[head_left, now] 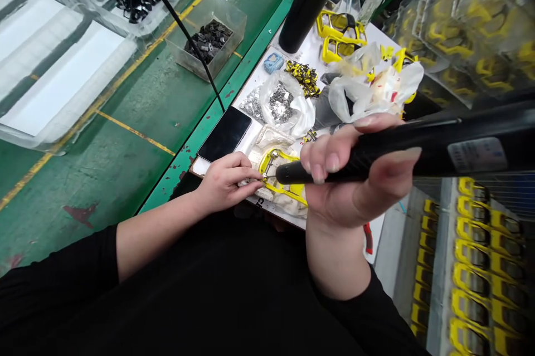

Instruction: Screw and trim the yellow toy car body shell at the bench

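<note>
Head view: left hand (228, 180) pinching the near corner of a yellow frame (279, 175) lying flat on a cloth at the table (267, 208) edge. Right hand (355, 178) wrapped tight around a black power screwdriver (418, 147), long axis running left toward the frame, tip meeting it just beside the left fingertips (254, 176). Frame bright yellow, open and thin-armed. Dark phone (225, 134) near, to the left.

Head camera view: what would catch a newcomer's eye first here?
Most striking is the right hand, large in the foreground, gripping a black power screwdriver whose tip meets a yellow glasses frame. The left hand pinches that frame at the bench edge. Stacked yellow frames fill trays at lower right.
</note>
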### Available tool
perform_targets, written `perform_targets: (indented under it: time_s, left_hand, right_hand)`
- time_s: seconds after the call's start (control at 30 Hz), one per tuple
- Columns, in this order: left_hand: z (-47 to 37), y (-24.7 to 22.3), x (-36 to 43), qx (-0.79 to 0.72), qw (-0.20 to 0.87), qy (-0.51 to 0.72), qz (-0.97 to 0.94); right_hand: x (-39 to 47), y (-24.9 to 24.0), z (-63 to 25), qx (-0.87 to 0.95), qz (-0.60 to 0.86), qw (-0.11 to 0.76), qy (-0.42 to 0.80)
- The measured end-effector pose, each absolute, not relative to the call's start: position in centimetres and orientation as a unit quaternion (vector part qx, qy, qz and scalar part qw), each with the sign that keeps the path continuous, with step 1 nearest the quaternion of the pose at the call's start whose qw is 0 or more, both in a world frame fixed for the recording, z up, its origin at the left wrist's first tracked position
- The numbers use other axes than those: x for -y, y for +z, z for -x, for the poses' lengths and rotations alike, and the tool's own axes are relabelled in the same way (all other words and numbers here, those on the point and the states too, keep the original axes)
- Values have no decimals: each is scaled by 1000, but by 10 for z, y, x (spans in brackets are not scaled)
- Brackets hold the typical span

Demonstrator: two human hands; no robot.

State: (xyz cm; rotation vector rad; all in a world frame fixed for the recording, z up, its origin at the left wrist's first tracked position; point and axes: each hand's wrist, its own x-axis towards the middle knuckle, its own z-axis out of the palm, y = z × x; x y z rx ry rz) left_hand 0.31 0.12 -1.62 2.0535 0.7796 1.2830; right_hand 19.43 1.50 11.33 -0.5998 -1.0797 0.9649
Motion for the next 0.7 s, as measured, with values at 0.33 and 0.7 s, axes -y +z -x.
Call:
perform_targets:
  time_s: [0.33, 0.7]
  left_hand:
    - [-3, -15, 0, -299, 330, 485, -753]
    - [-3, -15, -1, -283, 336, 498, -748]
  right_hand:
    - [-15, 108, -191, 478, 262, 707, 451]
    - [-9, 106, -180, 449, 238, 718, 475]
